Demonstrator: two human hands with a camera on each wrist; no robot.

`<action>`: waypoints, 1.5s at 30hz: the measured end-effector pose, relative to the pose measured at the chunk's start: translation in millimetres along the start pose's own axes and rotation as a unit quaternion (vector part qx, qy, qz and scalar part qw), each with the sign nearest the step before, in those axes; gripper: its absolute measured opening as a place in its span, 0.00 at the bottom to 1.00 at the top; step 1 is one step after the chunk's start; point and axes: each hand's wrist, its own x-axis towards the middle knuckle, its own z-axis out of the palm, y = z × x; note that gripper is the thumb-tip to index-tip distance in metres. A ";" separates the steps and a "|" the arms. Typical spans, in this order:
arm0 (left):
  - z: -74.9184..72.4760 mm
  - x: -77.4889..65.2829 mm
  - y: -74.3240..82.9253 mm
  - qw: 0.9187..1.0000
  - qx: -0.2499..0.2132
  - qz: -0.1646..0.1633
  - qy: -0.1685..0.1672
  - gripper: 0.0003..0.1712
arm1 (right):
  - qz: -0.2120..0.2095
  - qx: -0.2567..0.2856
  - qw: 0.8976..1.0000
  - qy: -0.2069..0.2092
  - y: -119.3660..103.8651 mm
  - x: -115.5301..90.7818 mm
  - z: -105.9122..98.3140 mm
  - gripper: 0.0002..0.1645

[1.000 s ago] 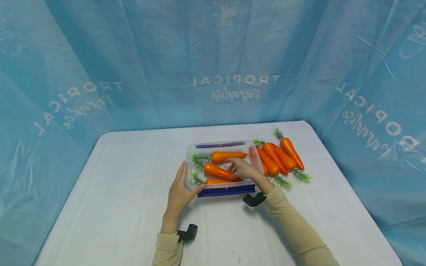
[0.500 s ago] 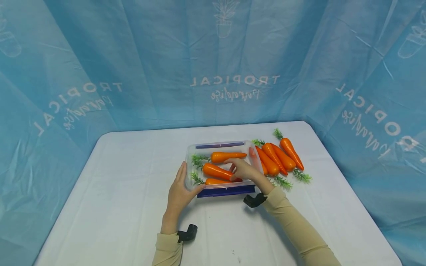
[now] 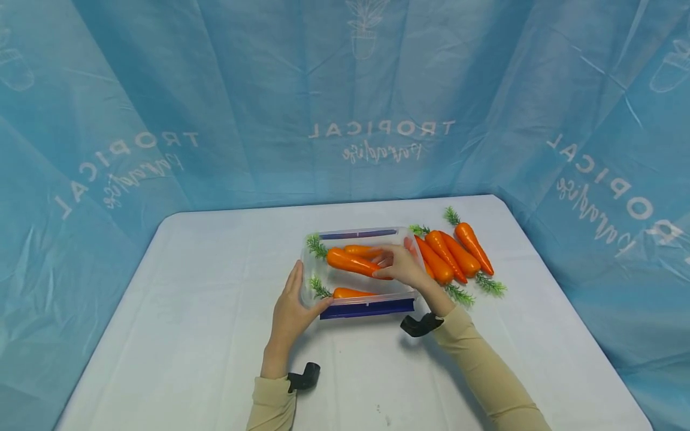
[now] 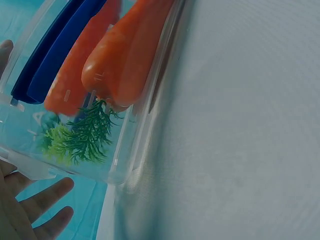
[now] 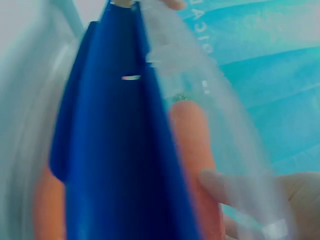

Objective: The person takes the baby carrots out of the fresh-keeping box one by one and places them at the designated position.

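A clear plastic container [image 3: 309, 281] with blue latches [image 3: 366, 309] stands on the table. My left hand [image 3: 291, 314] rests against its front left corner, thumb at the front rim and fingers straight along the left wall. My right hand [image 3: 401, 266] reaches inside and pinches the tapered end of an orange carrot [image 3: 350, 261] with a green top. Through the wall in the right wrist view, my thumb touches that carrot [image 5: 190, 130]. One carrot [image 3: 358, 250] lies behind it, partly hidden. Another carrot [image 3: 347, 293] lies along the front wall.
Several more carrots [image 3: 454, 254] with green tops lie side by side right of the container, close to its right wall. A white cloth covers the table [image 3: 215, 299]. Blue printed curtains [image 3: 242, 108] hang behind and at both sides.
My right hand has lifted the middle carrot and shifted it toward the back of the container, over the rear carrot. My left hand has stayed at the corner.
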 end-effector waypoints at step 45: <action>1.3 -1.3 2.4 1.000 -0.006 0.000 0.007 0.62 | 0.230 -0.033 0.875 0.425 110.2 -97.6 -141.3 0.24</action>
